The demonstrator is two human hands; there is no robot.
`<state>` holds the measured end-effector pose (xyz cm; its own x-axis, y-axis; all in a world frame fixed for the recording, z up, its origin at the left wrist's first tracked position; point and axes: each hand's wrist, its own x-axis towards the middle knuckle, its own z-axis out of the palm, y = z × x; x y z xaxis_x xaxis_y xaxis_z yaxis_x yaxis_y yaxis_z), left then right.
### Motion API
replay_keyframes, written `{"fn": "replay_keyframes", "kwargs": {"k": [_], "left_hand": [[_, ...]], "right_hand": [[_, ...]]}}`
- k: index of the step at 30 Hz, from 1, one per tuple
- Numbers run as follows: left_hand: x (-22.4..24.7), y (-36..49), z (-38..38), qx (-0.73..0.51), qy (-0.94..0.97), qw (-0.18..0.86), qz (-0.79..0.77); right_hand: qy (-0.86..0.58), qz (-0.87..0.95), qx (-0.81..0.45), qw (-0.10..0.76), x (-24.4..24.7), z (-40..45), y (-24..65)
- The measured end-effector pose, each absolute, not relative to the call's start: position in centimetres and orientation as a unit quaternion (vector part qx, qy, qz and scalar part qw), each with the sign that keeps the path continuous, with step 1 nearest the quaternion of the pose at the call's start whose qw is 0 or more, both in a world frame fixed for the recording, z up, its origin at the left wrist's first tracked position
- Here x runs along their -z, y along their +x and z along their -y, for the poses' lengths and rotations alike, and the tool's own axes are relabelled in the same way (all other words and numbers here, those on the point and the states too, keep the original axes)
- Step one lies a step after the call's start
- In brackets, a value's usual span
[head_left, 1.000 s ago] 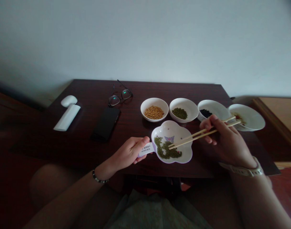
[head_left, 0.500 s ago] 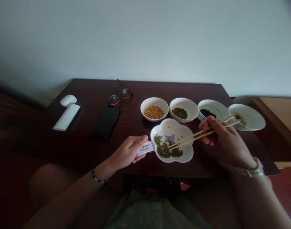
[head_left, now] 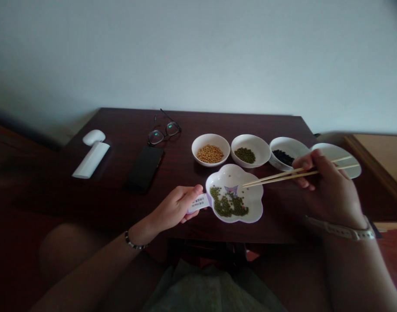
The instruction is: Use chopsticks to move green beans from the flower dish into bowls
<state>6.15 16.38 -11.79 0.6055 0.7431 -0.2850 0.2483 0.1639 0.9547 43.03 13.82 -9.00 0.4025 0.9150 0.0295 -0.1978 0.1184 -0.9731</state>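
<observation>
We hold our left hand [head_left: 177, 208] low in front of us, reaching in from the left with the forearm slanting up and away. Its fingers are closed round the short handle [head_left: 198, 203] of a white flower-shaped dish [head_left: 253, 208], with the thumb along the top. Our right hand [head_left: 331, 186] is higher and to the right, back of the hand up, wrist bent so that the fingers point left. It is narrowed round a pair of wooden chopsticks [head_left: 283, 175], which run down and left over the dish's rim. Their tips are close together beside the printed figure [head_left: 231, 190], to the right of the small green beans [head_left: 224, 206]; we cannot tell whether they touch the dish.

Compared with half a second ago, our right hand has moved outward to the right, drawing the tips up and away from the green beans. The beans now cover more of the printed figure's lower part. The hand also hides the contents of the rightmost bowl [head_left: 331, 151], which showed before. Our left hand and the dish have hardly moved, and the dish is just in front of the bowls of yellow beans [head_left: 210, 154] and green beans on the dark table [head_left: 185, 173].
</observation>
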Motion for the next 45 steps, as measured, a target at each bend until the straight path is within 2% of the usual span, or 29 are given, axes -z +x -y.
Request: {"fn": "replay_keyframes", "kwargs": {"k": [5,12,15,29,39,45], "left_hand": [[12.1,6.2,-16.6,-0.19,0.619,0.65,-0.399],[12.1,6.3,-16.8,-0.206,0.623,0.64,-0.401],[12.2,6.5,-16.8,-0.21,0.622,0.637,-0.403],[11.7,6.5,-16.5,-0.219,0.616,0.64,-0.404],[11.6,6.8,-16.6,-0.215,0.621,0.638,-0.402],[11.7,6.8,-16.6,-0.214,0.625,0.635,-0.4]], "right_hand": [[-0.514,0.337,-0.425,0.664,9.1,-14.1,43.7],[-0.625,0.414,-0.426,0.507,7.7,-12.1,43.8],[-0.623,0.451,-0.42,0.481,7.8,-12.1,43.3],[-0.572,0.433,-0.465,0.519,9.5,-13.4,42.6],[-0.562,0.43,-0.489,0.51,9.9,-13.4,41.9],[-0.531,0.385,-0.509,0.558,10.1,-13.6,41.6]]}}
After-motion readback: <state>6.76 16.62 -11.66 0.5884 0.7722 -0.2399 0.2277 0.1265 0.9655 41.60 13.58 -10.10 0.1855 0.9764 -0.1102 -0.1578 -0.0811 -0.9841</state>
